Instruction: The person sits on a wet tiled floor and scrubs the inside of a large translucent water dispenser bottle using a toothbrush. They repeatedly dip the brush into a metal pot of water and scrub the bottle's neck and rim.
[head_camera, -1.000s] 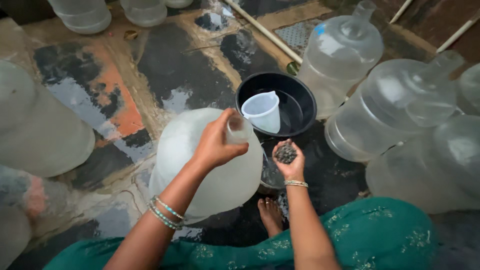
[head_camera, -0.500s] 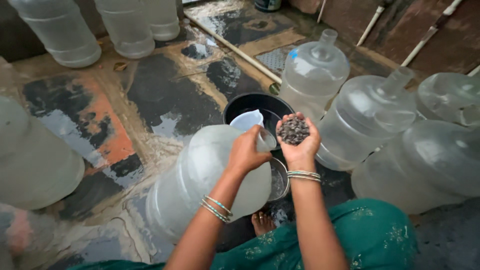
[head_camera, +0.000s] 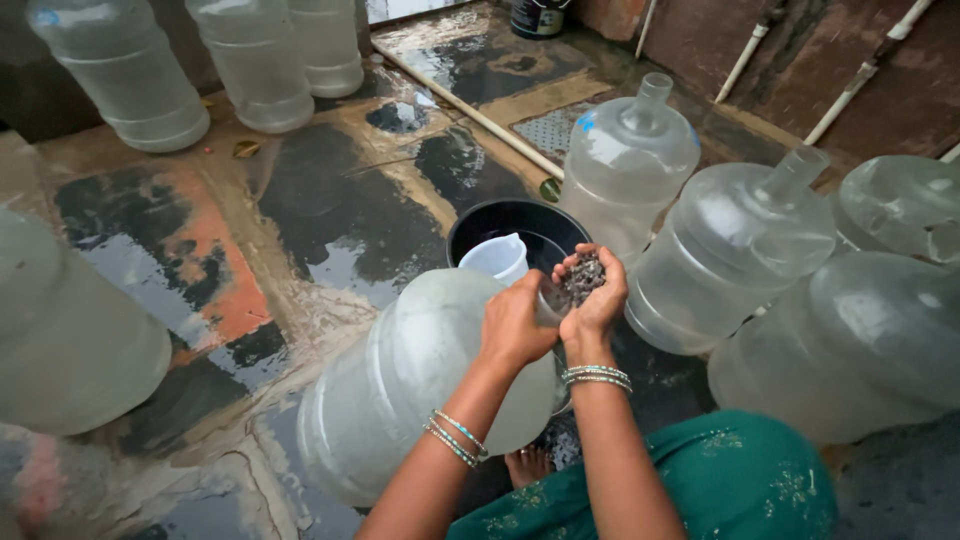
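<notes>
upright jugs (head_camera: 628, 160) crowd round – black bucket (head_camera: 520, 222) behind tilted jug (head_camera: 410, 380).

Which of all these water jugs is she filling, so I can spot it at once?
Find the black bucket on the wet floor. The jug leans just in front of it, neck gripped by the left hand. Unlike its neighbours, the right hand tips dark gravel at its mouth.

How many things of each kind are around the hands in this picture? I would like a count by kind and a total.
Big clear water jugs: 10, counting the tilted jug under the left hand
Black buckets: 1
White plastic cups: 1
Handfuls of small dark stones, in the right hand: 1
Total: 13
</notes>
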